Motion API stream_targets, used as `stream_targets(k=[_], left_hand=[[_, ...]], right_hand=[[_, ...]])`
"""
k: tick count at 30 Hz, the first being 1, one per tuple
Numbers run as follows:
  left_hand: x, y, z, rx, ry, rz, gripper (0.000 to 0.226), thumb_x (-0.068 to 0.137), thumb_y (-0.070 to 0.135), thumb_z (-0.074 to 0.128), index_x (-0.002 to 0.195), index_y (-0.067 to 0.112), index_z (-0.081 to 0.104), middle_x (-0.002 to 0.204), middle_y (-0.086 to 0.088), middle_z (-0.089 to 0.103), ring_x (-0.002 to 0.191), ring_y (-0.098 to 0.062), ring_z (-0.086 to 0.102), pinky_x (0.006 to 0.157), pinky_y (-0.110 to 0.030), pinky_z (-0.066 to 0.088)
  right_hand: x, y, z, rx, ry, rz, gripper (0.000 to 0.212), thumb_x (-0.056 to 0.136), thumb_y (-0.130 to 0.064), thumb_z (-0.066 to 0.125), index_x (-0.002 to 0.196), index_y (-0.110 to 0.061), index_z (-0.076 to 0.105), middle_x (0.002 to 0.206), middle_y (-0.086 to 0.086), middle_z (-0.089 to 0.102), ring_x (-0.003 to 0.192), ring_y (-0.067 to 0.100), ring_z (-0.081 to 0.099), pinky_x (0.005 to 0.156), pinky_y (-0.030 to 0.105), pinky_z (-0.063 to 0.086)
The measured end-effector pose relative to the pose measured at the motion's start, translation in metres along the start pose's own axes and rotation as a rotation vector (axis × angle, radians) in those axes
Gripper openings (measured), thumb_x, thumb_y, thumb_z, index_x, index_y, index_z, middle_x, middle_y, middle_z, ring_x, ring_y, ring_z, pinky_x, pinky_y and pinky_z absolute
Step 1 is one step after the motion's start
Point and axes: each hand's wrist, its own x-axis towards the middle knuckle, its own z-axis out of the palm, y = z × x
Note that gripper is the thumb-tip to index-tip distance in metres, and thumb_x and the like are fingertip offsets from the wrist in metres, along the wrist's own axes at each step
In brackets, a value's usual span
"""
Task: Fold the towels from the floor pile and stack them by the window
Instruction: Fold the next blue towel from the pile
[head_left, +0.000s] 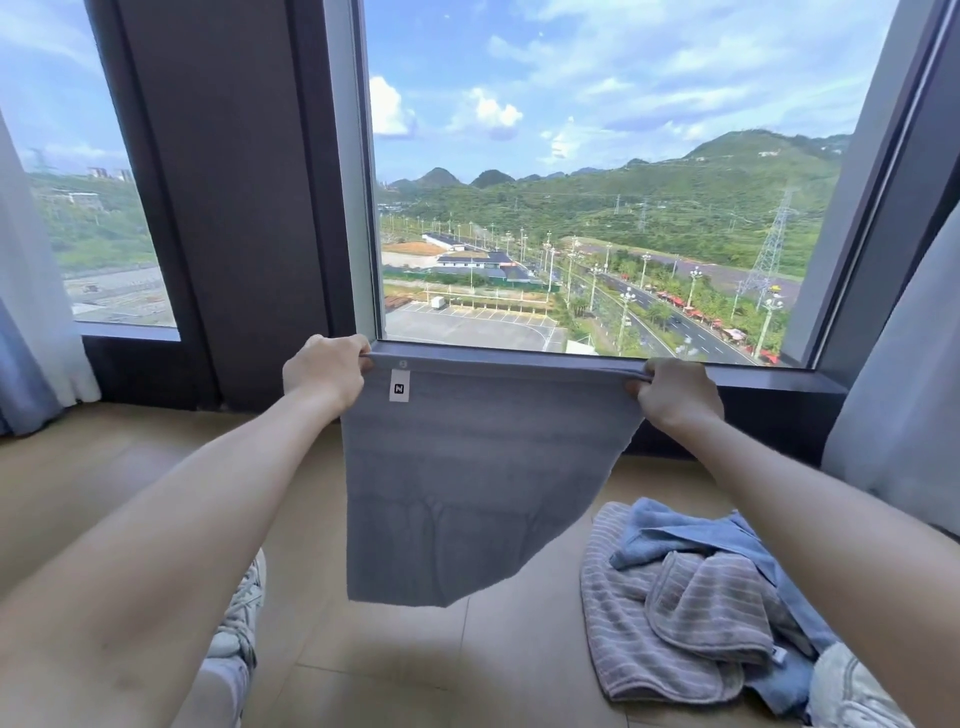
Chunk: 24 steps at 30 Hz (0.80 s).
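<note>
Grey towel (467, 483) held up taut in front of window sill (753, 376); left hand (324, 371) & right hand (678, 392) each pinching a top corner. Unfolded pile (691, 608) on floor, right of towel. Step: opening fold. Next, prob.: bring corners together.

A pale sneaker (244, 597) shows at lower left. Light curtains (31, 291) hang at both side edges, and a dark pillar (234, 208) stands upper left. Green hills (727, 197) and a road (675, 322) lie outside.

A person's left hand (324, 371) and right hand (675, 392) each pinch a top corner of a grey towel (467, 483), holding it stretched in front of the window (597, 182). A rumpled towel pile (696, 608) lies on the floor (415, 670), right of the grey towel.
</note>
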Motion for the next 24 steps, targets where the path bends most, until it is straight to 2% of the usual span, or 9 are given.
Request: stream_targets(k=[5,8,9,11,15,18,19,22,24], left_hand=[[-0.002,0.001,-0.005,-0.144,0.126,-0.019,0.022,0.099,0.024,0.041,0.106,0.013,0.059,0.108,-0.013,0.061,0.097,-0.038,0.054,0.072,-0.035,0.038],[-0.003,0.007,-0.002,-0.059,-0.01,0.005,0.018,0.097,0.016,0.044,0.104,0.015,0.06,0.11,-0.013,0.06,0.097,-0.036,0.054,0.071,-0.035,0.039],[-0.004,0.007,0.0,-0.048,-0.037,0.004,0.018,0.096,0.013,0.044,0.104,0.016,0.061,0.11,-0.013,0.06,0.097,-0.035,0.054,0.07,-0.035,0.039],[-0.001,0.007,0.001,-0.117,-0.024,-0.015,0.018,0.096,0.012,0.045,0.104,0.016,0.061,0.107,-0.014,0.06,0.093,-0.034,0.053,0.069,-0.034,0.039],[0.002,0.005,0.001,-0.237,-0.005,-0.045,0.015,0.096,0.016,0.047,0.099,0.012,0.061,0.104,-0.016,0.061,0.089,-0.033,0.053,0.07,-0.034,0.04],[0.003,0.006,-0.005,-0.416,0.198,-0.055,0.015,0.096,0.016,0.044,0.093,0.008,0.057,0.098,-0.008,0.059,0.088,-0.034,0.054,0.073,-0.035,0.041],[0.004,0.005,-0.005,-0.427,0.223,-0.055,0.015,0.095,0.014,0.043,0.092,0.007,0.056,0.097,-0.006,0.058,0.086,-0.033,0.053,0.074,-0.036,0.042],[0.003,0.003,-0.003,-0.339,0.05,-0.112,0.015,0.092,0.008,0.042,0.089,0.01,0.057,0.097,-0.013,0.063,0.081,-0.033,0.06,0.071,-0.038,0.051],[0.001,0.002,-0.002,-0.341,0.053,-0.142,0.016,0.094,0.01,0.043,0.093,0.008,0.059,0.1,-0.017,0.062,0.087,-0.035,0.056,0.069,-0.036,0.046]], right_hand=[[0.004,0.002,-0.003,0.065,0.118,-0.059,0.013,0.094,-0.013,0.046,0.094,-0.009,0.058,0.091,0.012,0.058,0.08,0.028,0.052,0.063,0.029,0.036],[-0.001,0.005,0.001,-0.158,-0.216,0.04,0.014,0.087,-0.009,0.047,0.078,-0.011,0.058,0.078,0.008,0.062,0.07,0.023,0.056,0.051,0.023,0.035],[-0.003,0.006,0.004,-0.194,-0.251,0.063,0.015,0.086,-0.008,0.047,0.079,-0.011,0.059,0.079,0.008,0.064,0.073,0.023,0.06,0.051,0.021,0.036],[-0.002,0.004,0.004,-0.124,-0.178,0.068,0.015,0.088,-0.008,0.046,0.084,-0.012,0.059,0.093,0.011,0.064,0.086,0.027,0.061,0.06,0.024,0.039],[-0.001,-0.001,-0.004,0.004,0.028,0.017,0.019,0.092,-0.007,0.043,0.099,-0.01,0.06,0.108,0.015,0.059,0.091,0.031,0.054,0.069,0.031,0.037],[-0.005,-0.006,-0.012,0.198,0.316,-0.075,0.022,0.095,-0.011,0.042,0.11,-0.009,0.058,0.11,0.013,0.06,0.094,0.033,0.055,0.068,0.032,0.036],[-0.004,-0.007,-0.013,0.204,0.334,-0.091,0.022,0.096,-0.013,0.042,0.109,-0.009,0.058,0.11,0.012,0.059,0.093,0.033,0.055,0.068,0.031,0.035],[-0.003,-0.009,-0.011,-0.077,0.052,-0.046,0.017,0.09,-0.005,0.044,0.089,-0.012,0.059,0.103,0.013,0.062,0.083,0.03,0.053,0.064,0.029,0.035],[-0.001,-0.01,-0.009,-0.092,0.029,-0.028,0.021,0.087,0.0,0.042,0.086,-0.012,0.058,0.094,0.012,0.061,0.078,0.028,0.049,0.062,0.03,0.035]])
